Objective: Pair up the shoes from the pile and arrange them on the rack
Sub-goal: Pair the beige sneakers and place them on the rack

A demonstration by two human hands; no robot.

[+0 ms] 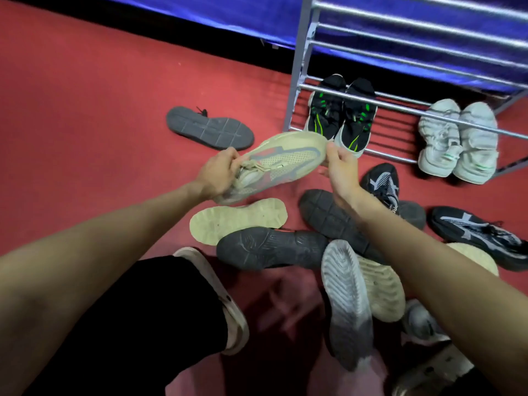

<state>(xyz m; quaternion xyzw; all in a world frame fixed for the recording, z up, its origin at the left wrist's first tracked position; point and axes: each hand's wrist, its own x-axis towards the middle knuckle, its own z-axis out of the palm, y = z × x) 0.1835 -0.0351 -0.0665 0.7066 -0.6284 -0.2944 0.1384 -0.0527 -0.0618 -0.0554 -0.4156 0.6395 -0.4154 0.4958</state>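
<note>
Beige sneaker (274,164) held above the floor pile, long axis lower-left to upper-right, toe toward rack (400,110). Left hand (218,174) grasps the heel end; right hand (341,170) pinches the toe.

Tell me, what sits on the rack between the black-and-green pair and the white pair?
Nothing. In the head view, only bare rack bars show between the black-and-green pair and the white pair.
</note>
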